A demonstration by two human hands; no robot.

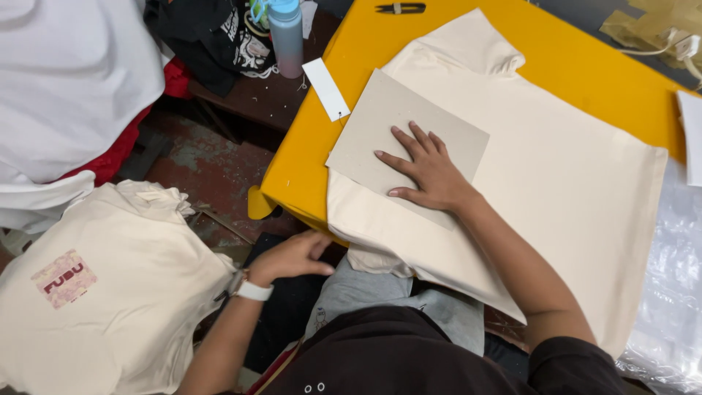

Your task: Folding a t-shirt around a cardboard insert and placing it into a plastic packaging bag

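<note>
Pressing our right hand [431, 172], fingers spread, on stiff, light grey card [380, 124] over soft cream shirt [556, 175]; left hand [292, 256], loosely curled, grips nothing; grip the card's edges.

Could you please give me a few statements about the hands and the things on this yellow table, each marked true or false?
1. The right hand lies flat on the grey cardboard sheet. True.
2. The cardboard sheet lies on a cream shirt. True.
3. The left hand holds the water bottle. False: the bottle stands apart on a dark side table.
4. The table top is blue. False: it is yellow.
5. The left wrist wears a white band. True.
</note>
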